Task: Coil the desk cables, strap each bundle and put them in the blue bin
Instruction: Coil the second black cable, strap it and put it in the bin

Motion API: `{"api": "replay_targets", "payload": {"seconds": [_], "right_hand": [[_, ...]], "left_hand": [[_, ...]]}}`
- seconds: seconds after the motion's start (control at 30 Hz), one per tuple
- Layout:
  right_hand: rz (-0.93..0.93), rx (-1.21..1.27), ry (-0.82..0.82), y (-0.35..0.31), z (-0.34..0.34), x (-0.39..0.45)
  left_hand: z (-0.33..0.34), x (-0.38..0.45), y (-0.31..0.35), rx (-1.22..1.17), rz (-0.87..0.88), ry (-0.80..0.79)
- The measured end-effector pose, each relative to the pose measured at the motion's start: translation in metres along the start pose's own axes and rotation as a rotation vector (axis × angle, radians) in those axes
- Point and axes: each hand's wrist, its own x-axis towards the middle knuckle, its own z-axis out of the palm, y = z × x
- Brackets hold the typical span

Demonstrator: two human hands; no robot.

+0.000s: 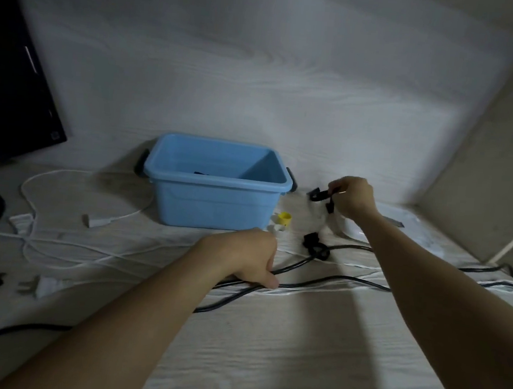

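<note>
A blue bin (217, 205) stands at the back of the desk, with something small and dark inside. My left hand (243, 256) grips a black cable (334, 278) that runs across the desk in front of the bin. My right hand (352, 196) is raised to the right of the bin and pinches a black strap (320, 195). More black straps (316, 246) lie in a small heap below it. A white cable (58, 248) loops over the left part of the desk, its plug (44, 286) near the front left.
A dark monitor (14, 80) stands at the far left. A small yellow item (284, 219) lies by the bin's right corner. A clear plastic bag (401, 228) lies at the back right. Another black cable (4, 330) crosses the front left. A wall rises behind.
</note>
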Motion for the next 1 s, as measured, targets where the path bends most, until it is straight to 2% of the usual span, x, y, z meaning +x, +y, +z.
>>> {"api": "replay_targets", "payload": {"seconds": [0.1,0.2,0.33,0.47,0.63,0.8,0.87,0.93,1.0], "right_hand": [[0.05,0.27,-0.039,-0.009,-0.012,-0.003],[0.082,0.318,-0.197,-0.013,-0.016,-0.004],[-0.045,0.041,-0.249,-0.019,-0.008,-0.005],[-0.13,-0.146,-0.2,-0.015,0.009,-0.007],[-0.133,-0.431,-0.368,-0.007,0.031,-0.017],[-0.103,-0.115,-0.28,-0.006,0.026,-0.028],[-0.121,-0.013,-0.191,-0.009,0.018,-0.043],[-0.17,0.038,-0.111,-0.012,0.011,-0.06],[-0.256,0.042,-0.109,-0.015,0.001,-0.081]], "left_hand": [[-0.001,-0.001,-0.001,-0.007,0.0,0.003],[-0.001,-0.001,0.0,-0.008,0.001,0.0],[-0.001,-0.001,0.0,-0.026,-0.006,-0.014],[-0.002,0.0,-0.004,-0.058,-0.013,-0.017],[-0.002,0.001,-0.007,-0.05,-0.022,-0.032],[-0.003,-0.004,-0.012,-0.025,-0.05,-0.044],[-0.003,-0.009,-0.012,-0.021,-0.058,-0.03],[0.0,-0.016,-0.013,-0.018,-0.074,0.028],[0.005,-0.027,-0.019,-0.057,-0.096,0.147]]}}
